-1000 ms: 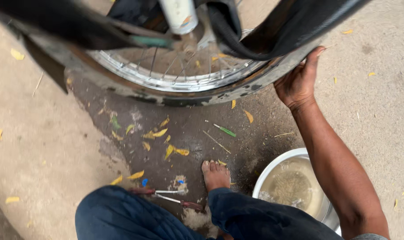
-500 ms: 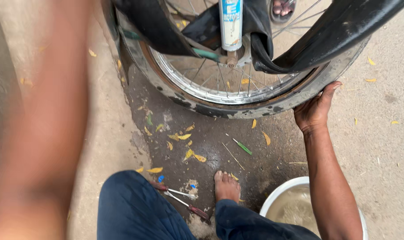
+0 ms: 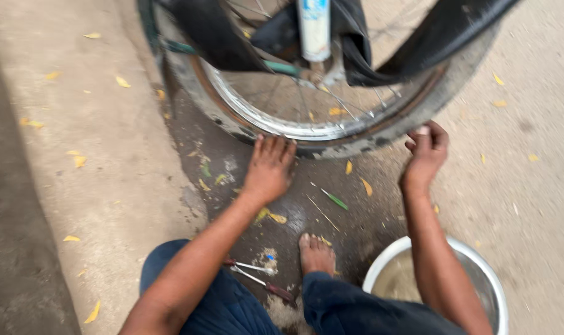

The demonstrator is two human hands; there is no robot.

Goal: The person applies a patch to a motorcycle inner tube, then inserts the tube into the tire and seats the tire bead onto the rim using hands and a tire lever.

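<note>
A two-wheeler wheel with a worn black tyre (image 3: 381,139) and a shiny metal rim (image 3: 276,127) stands on the ground in front of me. A loose black inner tube (image 3: 418,46) hangs out of it at the top. My left hand (image 3: 268,167) rests flat, fingers apart, against the lower left of the tyre. My right hand (image 3: 426,152) curls its fingers on the tyre's lower right edge. My bare foot (image 3: 316,253) is planted on the damp ground between my knees.
A metal basin (image 3: 477,273) holding murky water sits at the lower right under my right forearm. A green-handled screwdriver (image 3: 333,198) lies below the wheel. Two metal tools (image 3: 257,276) lie by my foot. Yellow leaves are scattered on the concrete.
My left arm swung in from a blur at the left and its hand now lies on the tyre. My right hand slid down the tyre's edge. The view shifted right.
</note>
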